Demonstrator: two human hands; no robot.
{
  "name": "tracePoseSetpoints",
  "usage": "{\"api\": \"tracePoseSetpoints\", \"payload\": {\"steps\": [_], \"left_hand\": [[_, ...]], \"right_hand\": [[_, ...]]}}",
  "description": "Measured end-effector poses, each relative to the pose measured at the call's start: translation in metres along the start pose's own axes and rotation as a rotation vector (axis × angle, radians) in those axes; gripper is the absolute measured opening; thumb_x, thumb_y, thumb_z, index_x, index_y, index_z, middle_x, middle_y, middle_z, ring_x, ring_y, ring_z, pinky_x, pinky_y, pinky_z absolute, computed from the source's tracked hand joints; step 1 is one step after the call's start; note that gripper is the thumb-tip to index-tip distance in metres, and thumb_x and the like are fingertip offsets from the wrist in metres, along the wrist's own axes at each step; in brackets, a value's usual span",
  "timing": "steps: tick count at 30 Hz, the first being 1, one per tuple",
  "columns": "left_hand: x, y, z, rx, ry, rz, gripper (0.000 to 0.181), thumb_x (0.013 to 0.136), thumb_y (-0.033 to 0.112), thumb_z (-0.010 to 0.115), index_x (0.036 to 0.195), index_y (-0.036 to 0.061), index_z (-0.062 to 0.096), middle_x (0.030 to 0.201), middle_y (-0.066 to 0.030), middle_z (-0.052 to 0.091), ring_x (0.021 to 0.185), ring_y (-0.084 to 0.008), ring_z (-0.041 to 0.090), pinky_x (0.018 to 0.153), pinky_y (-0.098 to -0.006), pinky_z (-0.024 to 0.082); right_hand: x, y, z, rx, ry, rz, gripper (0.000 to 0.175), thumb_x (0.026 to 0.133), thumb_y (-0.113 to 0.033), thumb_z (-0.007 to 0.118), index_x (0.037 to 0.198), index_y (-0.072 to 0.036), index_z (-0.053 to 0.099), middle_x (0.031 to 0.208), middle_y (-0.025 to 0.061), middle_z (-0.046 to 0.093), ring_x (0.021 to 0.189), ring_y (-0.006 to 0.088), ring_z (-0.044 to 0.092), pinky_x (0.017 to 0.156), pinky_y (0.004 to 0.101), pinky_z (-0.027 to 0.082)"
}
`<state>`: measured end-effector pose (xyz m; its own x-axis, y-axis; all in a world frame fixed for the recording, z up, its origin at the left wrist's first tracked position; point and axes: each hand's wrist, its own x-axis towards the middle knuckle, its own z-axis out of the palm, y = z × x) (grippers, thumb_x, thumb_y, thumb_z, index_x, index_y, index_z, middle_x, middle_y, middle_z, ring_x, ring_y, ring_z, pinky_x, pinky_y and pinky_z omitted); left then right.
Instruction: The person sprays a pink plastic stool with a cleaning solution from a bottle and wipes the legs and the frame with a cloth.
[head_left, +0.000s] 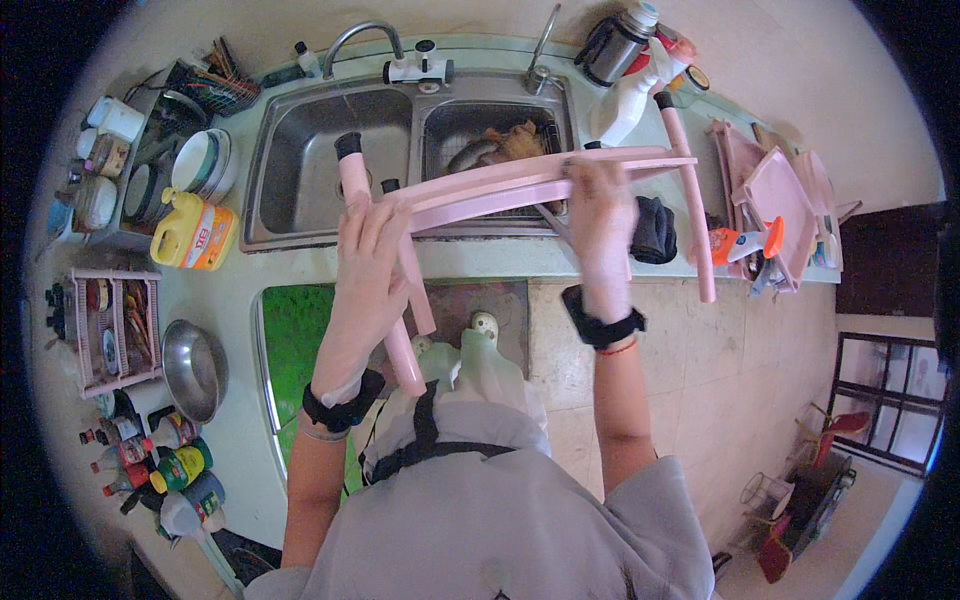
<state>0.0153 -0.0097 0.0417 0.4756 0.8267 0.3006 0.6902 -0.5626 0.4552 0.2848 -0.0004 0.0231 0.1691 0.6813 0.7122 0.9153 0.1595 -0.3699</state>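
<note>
A pink rack frame (480, 180) with tubular legs and black end caps spans the space before me, above the front of the double sink. Gloved in something thin and translucent, my left hand (371, 262) grips the frame at its left end, by the legs. My right hand (600, 214), blurred, is at the frame's crossbars towards the right; whether its fingers grip them I cannot tell. Behind the frame, the right basin (491, 101) of the steel sink holds a wire basket with brownish items. A dark cloth (654, 231) lies on the counter beside my right hand.
A yellow detergent jug (195, 231), stacked bowls (202, 165) and a steel basin (193, 371) stand at left. Bottles (180, 465) crowd the lower left. At right are a white spray bottle (626, 97), an orange spray bottle (739, 241) and pink trays (776, 199).
</note>
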Motion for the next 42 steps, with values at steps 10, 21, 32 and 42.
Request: {"api": "tracePoseSetpoints", "payload": {"steps": [10, 21, 32, 42], "left_hand": [[0.003, -0.002, 0.004, 0.025, -0.054, -0.022, 0.072, 0.062, -0.01, 0.047, 0.132, 0.0021, 0.038, 0.137, -0.0139, 0.034, 0.135, -0.0373, 0.018, 0.112, -0.0496, 0.011], [0.002, -0.004, 0.005, 0.036, -0.045, -0.038, 0.072, 0.06, -0.009, 0.046, 0.131, 0.0011, 0.039, 0.137, -0.0165, 0.034, 0.135, -0.0381, 0.017, 0.112, -0.051, 0.008], [0.002, 0.0, 0.006, -0.001, -0.015, -0.044, 0.074, 0.061, -0.008, 0.047, 0.133, 0.004, 0.038, 0.139, -0.0142, 0.034, 0.136, -0.0366, 0.017, 0.112, -0.0509, 0.008], [0.002, 0.001, 0.004, 0.026, -0.033, -0.048, 0.074, 0.06, -0.008, 0.046, 0.133, 0.0032, 0.037, 0.138, -0.015, 0.034, 0.136, -0.0364, 0.016, 0.112, -0.0509, 0.008]], "right_hand": [[0.01, 0.012, -0.017, 0.046, -0.048, 0.121, 0.008, 0.081, -0.007, 0.06, 0.089, -0.003, 0.061, 0.089, 0.0147, 0.058, 0.083, 0.0336, 0.06, 0.069, 0.0406, 0.049], [0.02, 0.041, -0.027, 0.022, -0.023, 0.127, 0.008, 0.081, -0.006, 0.058, 0.087, -0.007, 0.062, 0.086, 0.0124, 0.059, 0.081, 0.0326, 0.06, 0.072, 0.0415, 0.048], [0.036, 0.077, -0.045, -0.029, 0.028, 0.31, 0.008, 0.081, -0.004, 0.06, 0.086, 0.0, 0.065, 0.08, 0.0149, 0.06, 0.074, 0.0276, 0.06, 0.069, 0.0351, 0.048], [0.032, 0.092, -0.052, -0.169, 0.057, 0.343, 0.01, 0.085, -0.01, 0.057, 0.088, -0.002, 0.062, 0.083, 0.0158, 0.059, 0.076, 0.0328, 0.059, 0.067, 0.0391, 0.046]]}}
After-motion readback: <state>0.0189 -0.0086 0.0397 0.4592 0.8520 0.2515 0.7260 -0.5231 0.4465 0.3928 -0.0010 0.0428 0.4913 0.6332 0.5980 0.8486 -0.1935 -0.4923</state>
